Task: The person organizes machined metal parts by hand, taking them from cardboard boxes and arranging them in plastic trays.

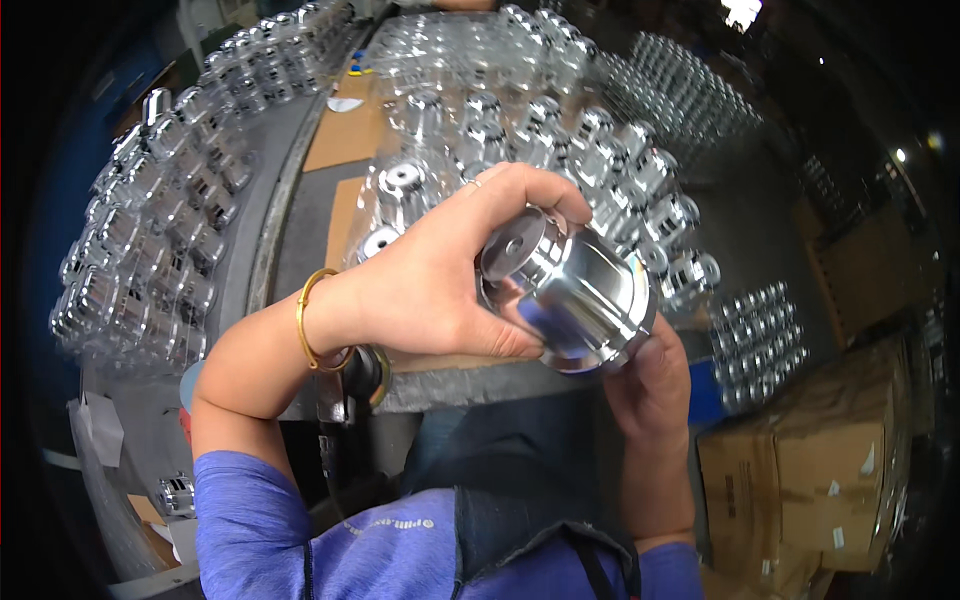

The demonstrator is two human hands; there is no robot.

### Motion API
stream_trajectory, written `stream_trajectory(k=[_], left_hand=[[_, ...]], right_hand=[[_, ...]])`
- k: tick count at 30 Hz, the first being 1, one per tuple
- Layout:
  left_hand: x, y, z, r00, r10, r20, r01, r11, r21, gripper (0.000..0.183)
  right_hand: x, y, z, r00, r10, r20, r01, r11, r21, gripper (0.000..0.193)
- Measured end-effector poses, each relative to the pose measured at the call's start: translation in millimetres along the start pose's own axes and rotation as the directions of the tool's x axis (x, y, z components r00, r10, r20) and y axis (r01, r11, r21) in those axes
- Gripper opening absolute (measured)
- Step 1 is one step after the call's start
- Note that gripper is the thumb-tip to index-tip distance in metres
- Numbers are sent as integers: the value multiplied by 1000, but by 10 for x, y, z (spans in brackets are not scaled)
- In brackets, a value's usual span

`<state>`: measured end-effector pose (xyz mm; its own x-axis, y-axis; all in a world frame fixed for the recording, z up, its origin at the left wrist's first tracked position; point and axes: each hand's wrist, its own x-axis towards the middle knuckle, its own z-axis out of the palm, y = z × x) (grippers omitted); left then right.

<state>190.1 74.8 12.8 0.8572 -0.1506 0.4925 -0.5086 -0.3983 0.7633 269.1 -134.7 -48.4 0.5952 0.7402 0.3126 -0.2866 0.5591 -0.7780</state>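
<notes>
A shiny, mirror-finished metal cup-like housing (590, 300) is tilted in both hands above the near edge of the workbench. Around its narrower, flat-ended upper left part curl the fingers and thumb of my left hand (425, 280). My right hand (655, 385) grips the wide rim at the lower right; some of its fingers are hidden behind the metal. A gold bangle (302, 318) circles my left wrist. Just below that wrist, a dark round-headed tool (365, 376) lies at the bench edge, partly covered by my arm.
Similar shiny housings in clear plastic trays (540, 140) fill the far bench. More stacked trays (150, 240) stand on the left. Brown cardboard (345, 130) lies on the bench. Large cartons (800, 470) stand at the lower right, beside another stack of housings (757, 345).
</notes>
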Motion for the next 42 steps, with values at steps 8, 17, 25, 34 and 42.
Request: stream_trajectory(k=[8, 17, 25, 34, 42], left_hand=[[-41, 34, 194, 974, -210, 82, 225, 914, -337, 90], [-65, -25, 260, 967, -223, 126, 253, 907, -336, 89], [-29, 3, 257, 966, -240, 94, 256, 856, -449, 89], [-98, -49, 259, 990, -126, 64, 139, 952, -271, 90], [-110, 81, 198, 1000, -24, 17, 25, 998, -65, 80]], right_hand=[[-270, 22, 11, 988, -146, 52, 143, 731, -667, 30], [-256, -31, 51, 978, -191, -78, 163, 946, -280, 38], [-256, 28, -57, 937, -323, 129, 315, 628, -712, 36], [-309, 11, -5, 958, -277, 72, 242, 649, -721, 35], [-320, 20, 23, 953, -297, 60, 255, 681, -686, 38]])
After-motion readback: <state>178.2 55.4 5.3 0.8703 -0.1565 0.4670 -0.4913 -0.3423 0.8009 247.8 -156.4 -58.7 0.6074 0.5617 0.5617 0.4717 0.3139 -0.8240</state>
